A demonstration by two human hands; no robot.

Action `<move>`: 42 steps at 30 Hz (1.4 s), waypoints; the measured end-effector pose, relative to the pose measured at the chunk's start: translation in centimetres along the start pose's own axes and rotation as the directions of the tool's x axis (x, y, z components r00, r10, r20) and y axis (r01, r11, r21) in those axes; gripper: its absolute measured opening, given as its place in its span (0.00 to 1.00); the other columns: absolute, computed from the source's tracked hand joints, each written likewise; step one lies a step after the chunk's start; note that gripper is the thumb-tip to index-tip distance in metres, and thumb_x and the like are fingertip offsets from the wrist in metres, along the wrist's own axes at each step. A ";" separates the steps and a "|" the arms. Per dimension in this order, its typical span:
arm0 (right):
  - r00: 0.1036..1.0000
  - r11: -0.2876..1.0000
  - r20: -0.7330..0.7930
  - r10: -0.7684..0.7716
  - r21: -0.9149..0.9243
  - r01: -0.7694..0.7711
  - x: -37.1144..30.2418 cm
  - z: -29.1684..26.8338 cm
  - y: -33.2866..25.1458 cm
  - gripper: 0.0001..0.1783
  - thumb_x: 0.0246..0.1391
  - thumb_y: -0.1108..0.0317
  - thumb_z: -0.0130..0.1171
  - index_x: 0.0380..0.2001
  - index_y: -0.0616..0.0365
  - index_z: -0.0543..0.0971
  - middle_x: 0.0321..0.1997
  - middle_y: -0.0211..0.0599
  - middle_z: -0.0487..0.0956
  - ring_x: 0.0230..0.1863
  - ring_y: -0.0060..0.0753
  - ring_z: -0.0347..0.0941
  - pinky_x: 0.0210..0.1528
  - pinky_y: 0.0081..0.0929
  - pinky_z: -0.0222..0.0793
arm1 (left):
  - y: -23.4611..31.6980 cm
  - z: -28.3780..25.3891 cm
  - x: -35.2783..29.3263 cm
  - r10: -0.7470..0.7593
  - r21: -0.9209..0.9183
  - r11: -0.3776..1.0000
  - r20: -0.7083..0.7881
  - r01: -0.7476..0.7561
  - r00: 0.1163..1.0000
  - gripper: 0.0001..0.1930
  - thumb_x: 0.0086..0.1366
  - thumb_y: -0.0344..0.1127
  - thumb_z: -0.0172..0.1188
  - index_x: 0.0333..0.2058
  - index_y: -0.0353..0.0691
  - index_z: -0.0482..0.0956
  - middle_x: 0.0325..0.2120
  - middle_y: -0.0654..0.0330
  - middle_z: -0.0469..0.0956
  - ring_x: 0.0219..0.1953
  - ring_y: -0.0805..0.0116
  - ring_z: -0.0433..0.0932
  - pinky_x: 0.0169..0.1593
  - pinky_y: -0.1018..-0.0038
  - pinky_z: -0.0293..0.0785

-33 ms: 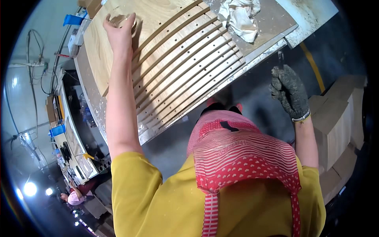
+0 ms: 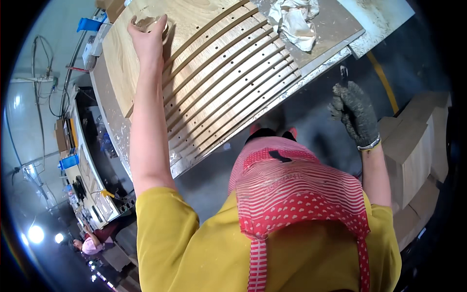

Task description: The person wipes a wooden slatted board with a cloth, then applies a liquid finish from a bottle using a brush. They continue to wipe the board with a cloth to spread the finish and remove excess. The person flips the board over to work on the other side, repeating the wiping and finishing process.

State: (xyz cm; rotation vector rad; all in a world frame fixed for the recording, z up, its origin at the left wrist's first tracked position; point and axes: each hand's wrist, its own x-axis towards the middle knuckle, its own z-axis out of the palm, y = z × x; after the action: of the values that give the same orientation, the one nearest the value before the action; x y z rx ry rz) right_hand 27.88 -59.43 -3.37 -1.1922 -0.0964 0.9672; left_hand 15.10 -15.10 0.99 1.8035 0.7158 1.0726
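Note:
My bare left hand [image 2: 147, 41] is over the far left of a pale wooden panel [image 2: 187, 17], thumb and fingers curved round a round tan thing [image 2: 146, 23] whose kind I cannot make out. To its right lie several narrow wooden strips [image 2: 228, 73] side by side, with rows of small dark holes and dark lines between them. My right hand [image 2: 357, 114], in a dirty dark grey glove, hangs beyond the near right edge of the worktable. It is closed on a slim tool [image 2: 344, 73] with a dark shaft and a shiny tip.
A crumpled white cloth [image 2: 294, 24] lies on the worktable [image 2: 335, 27] at the far right. Cardboard boxes [image 2: 413, 141] stand at the right. On the left is another bench [image 2: 92, 185] with tools and bottles, and a person [image 2: 92, 243] sits farther back. A yellow line [image 2: 383, 80] marks the floor.
My right hand has shifted slightly, and the tool's shiny tip now shows more plainly. The left hand stays in place.

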 end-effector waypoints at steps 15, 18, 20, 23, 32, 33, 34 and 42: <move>0.926 0.735 -0.210 -0.314 -0.672 0.097 -8.0 14.0 9.8 0.11 0.55 0.72 0.59 0.42 0.63 0.79 0.44 0.44 0.80 0.42 0.39 0.77 0.46 0.30 0.70 | 2.7 -16.6 -11.7 0.235 0.012 0.967 0.337 -0.254 0.912 0.39 0.50 0.34 0.70 0.59 0.39 0.61 0.51 0.53 0.72 0.55 0.62 0.70 0.59 0.69 0.65; 0.911 0.541 -0.008 -0.412 -0.806 0.238 -9.1 19.4 13.0 0.16 0.58 0.71 0.56 0.49 0.62 0.76 0.45 0.39 0.80 0.39 0.32 0.76 0.41 0.27 0.71 | 2.6 -24.3 -16.4 -0.049 0.094 0.996 0.445 0.008 0.894 0.44 0.45 0.34 0.73 0.61 0.41 0.59 0.51 0.51 0.72 0.54 0.59 0.72 0.60 0.66 0.66; 0.891 0.458 0.088 -0.445 -0.833 0.311 -9.9 22.6 14.0 0.17 0.59 0.71 0.56 0.51 0.62 0.75 0.46 0.40 0.80 0.39 0.30 0.76 0.41 0.26 0.72 | 2.1 -27.8 -18.6 -0.151 0.136 0.986 0.469 0.097 0.870 0.46 0.44 0.32 0.73 0.62 0.41 0.57 0.53 0.50 0.70 0.56 0.59 0.70 0.61 0.66 0.66; 0.933 0.548 0.105 -0.344 -0.785 0.290 -11.8 28.0 14.0 0.18 0.59 0.71 0.55 0.53 0.61 0.75 0.39 0.40 0.79 0.34 0.27 0.74 0.38 0.24 0.71 | -0.4 -30.4 -21.9 -0.263 0.100 0.964 0.471 0.245 0.842 0.45 0.44 0.30 0.73 0.61 0.39 0.58 0.53 0.51 0.69 0.56 0.60 0.70 0.62 0.67 0.64; 0.853 0.175 0.496 -0.161 -0.836 0.520 -13.9 34.1 15.0 0.18 0.54 0.66 0.58 0.49 0.56 0.77 0.42 0.44 0.80 0.42 0.50 0.76 0.44 0.37 0.72 | -1.8 -30.1 -26.0 -0.173 0.193 0.979 0.659 0.059 0.732 0.45 0.43 0.28 0.75 0.60 0.42 0.61 0.53 0.53 0.69 0.56 0.60 0.69 0.59 0.68 0.66; 0.844 0.127 0.521 -0.129 -0.835 0.535 -14.0 34.7 14.5 0.19 0.54 0.64 0.58 0.49 0.55 0.77 0.42 0.44 0.80 0.42 0.49 0.76 0.45 0.37 0.72 | -1.5 -30.0 -26.0 -0.158 0.198 0.980 0.683 0.028 0.713 0.45 0.42 0.28 0.75 0.60 0.42 0.61 0.53 0.53 0.69 0.56 0.60 0.69 0.59 0.68 0.66; 0.834 0.081 0.543 -0.095 -0.831 0.550 -14.0 35.2 14.0 0.20 0.53 0.63 0.59 0.49 0.55 0.77 0.42 0.43 0.80 0.42 0.48 0.76 0.45 0.37 0.71 | -1.1 -29.9 -25.9 -0.144 0.202 0.979 0.707 -0.002 0.692 0.45 0.42 0.29 0.75 0.60 0.41 0.61 0.53 0.52 0.69 0.56 0.59 0.69 0.59 0.67 0.66; 0.804 -0.193 0.594 0.041 -0.785 0.589 -12.8 35.4 16.7 0.21 0.48 0.52 0.60 0.44 0.49 0.77 0.34 0.38 0.80 0.36 0.45 0.77 0.39 0.41 0.69 | -0.9 -29.0 -27.1 -0.227 0.178 0.974 0.752 0.141 0.619 0.47 0.42 0.31 0.77 0.61 0.41 0.60 0.56 0.53 0.68 0.58 0.61 0.69 0.61 0.68 0.66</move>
State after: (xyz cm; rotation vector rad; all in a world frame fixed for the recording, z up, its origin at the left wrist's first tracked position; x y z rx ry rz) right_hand -8.55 -41.36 2.98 -2.1845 -1.8247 0.5251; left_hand -23.12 -25.02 -3.34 1.9821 0.3983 0.0475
